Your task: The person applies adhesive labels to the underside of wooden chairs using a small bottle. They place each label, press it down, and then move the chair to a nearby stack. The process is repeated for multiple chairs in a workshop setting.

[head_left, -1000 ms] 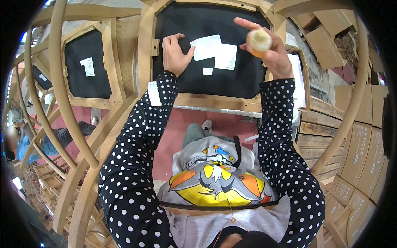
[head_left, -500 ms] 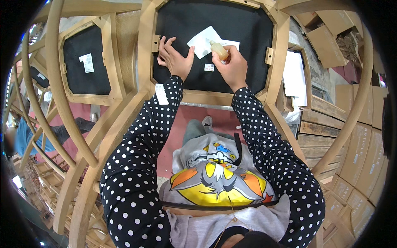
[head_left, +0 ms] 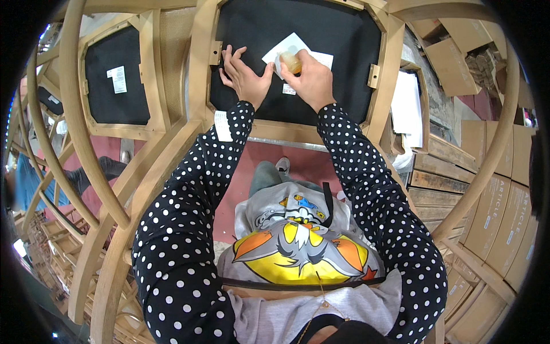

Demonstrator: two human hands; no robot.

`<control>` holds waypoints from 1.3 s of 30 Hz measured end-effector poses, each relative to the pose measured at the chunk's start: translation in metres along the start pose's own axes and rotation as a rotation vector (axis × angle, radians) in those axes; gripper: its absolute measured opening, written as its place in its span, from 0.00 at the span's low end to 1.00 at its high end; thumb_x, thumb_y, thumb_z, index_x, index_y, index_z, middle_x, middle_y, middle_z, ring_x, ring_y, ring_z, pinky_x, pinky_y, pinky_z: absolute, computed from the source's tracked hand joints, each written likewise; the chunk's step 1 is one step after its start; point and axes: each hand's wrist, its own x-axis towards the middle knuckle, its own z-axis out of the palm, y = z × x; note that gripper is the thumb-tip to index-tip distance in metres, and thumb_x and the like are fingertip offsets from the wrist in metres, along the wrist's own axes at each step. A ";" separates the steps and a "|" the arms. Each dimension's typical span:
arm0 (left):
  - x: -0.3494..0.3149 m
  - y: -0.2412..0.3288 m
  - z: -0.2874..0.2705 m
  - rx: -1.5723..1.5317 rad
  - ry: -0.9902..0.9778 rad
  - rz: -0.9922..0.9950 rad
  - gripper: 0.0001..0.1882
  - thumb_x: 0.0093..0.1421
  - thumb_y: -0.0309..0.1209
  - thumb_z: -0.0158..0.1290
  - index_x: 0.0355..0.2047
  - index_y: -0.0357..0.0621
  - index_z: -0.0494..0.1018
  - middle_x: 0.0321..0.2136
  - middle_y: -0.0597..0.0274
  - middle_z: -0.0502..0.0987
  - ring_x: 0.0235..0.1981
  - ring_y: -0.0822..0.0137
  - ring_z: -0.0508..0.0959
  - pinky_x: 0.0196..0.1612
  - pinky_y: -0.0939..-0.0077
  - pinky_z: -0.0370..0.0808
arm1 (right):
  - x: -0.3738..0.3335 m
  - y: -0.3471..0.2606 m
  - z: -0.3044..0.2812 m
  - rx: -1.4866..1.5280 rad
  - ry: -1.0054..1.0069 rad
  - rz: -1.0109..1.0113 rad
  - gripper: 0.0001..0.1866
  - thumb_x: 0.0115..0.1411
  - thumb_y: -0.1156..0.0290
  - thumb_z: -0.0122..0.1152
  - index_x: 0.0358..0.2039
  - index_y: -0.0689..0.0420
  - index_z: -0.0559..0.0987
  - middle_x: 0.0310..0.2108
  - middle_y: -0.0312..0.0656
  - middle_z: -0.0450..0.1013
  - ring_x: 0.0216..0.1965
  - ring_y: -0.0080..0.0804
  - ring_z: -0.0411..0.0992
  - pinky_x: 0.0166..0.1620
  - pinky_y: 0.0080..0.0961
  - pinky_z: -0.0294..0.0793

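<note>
My right hand (head_left: 314, 83) grips a small squeeze bottle (head_left: 293, 62) of amber liquid, tilted over a white paper label (head_left: 294, 42). The bottle's tip is hard to make out against the paper. That label lies slanted on the black fabric (head_left: 349, 94) of a wooden chair seat, seen from its underside. Another white label (head_left: 325, 59) overlaps it at the right, and a small printed sticker (head_left: 289, 89) sits just below. My left hand (head_left: 246, 80) rests on the fabric's left part, fingers spread and holding nothing. A paper strip (head_left: 223, 126) clings to my left sleeve.
A second upturned chair seat (head_left: 114, 69) stands at the left, more chair frames beyond it. White sheets (head_left: 405, 109) lie at the right near wooden slats (head_left: 438, 166). Cardboard boxes (head_left: 498, 212) are stacked at the far right. Someone in blue (head_left: 37, 183) is at the far left.
My right hand has shifted left and slightly up with the bottle, which has turned over the slanted label. My left hand has stayed nearly in place, fingers still spread.
</note>
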 end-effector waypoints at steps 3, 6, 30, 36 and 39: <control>-0.001 0.001 0.000 -0.001 0.002 -0.001 0.43 0.51 0.45 0.69 0.61 0.47 0.60 0.69 0.49 0.55 0.75 0.46 0.48 0.69 0.32 0.40 | 0.000 -0.003 0.001 0.039 0.028 0.050 0.20 0.58 0.53 0.69 0.31 0.59 0.76 0.23 0.48 0.77 0.24 0.47 0.79 0.29 0.38 0.77; -0.002 0.000 0.001 0.003 0.005 0.002 0.42 0.51 0.45 0.69 0.61 0.48 0.61 0.69 0.49 0.55 0.75 0.46 0.48 0.69 0.32 0.40 | 0.000 -0.004 0.003 0.003 -0.015 -0.038 0.20 0.58 0.54 0.69 0.31 0.59 0.76 0.23 0.48 0.78 0.25 0.47 0.79 0.29 0.38 0.78; -0.001 -0.006 0.005 0.033 0.020 0.040 0.44 0.52 0.51 0.69 0.62 0.48 0.61 0.68 0.47 0.55 0.73 0.48 0.50 0.68 0.32 0.42 | 0.007 0.010 -0.007 -0.033 -0.012 -0.017 0.21 0.58 0.52 0.69 0.31 0.58 0.75 0.24 0.49 0.78 0.26 0.48 0.79 0.30 0.37 0.78; -0.002 -0.007 0.006 0.040 0.024 0.036 0.44 0.52 0.51 0.69 0.62 0.48 0.61 0.68 0.48 0.54 0.73 0.48 0.51 0.68 0.32 0.42 | -0.003 0.011 -0.010 -0.072 -0.059 -0.101 0.19 0.56 0.55 0.72 0.31 0.57 0.76 0.24 0.48 0.77 0.25 0.46 0.79 0.29 0.37 0.78; -0.001 -0.006 0.006 0.035 0.023 0.033 0.44 0.52 0.51 0.69 0.62 0.48 0.61 0.68 0.48 0.54 0.73 0.48 0.51 0.68 0.32 0.42 | -0.010 0.010 -0.008 -0.043 -0.035 -0.085 0.19 0.56 0.54 0.71 0.30 0.56 0.76 0.23 0.48 0.77 0.24 0.46 0.79 0.28 0.38 0.78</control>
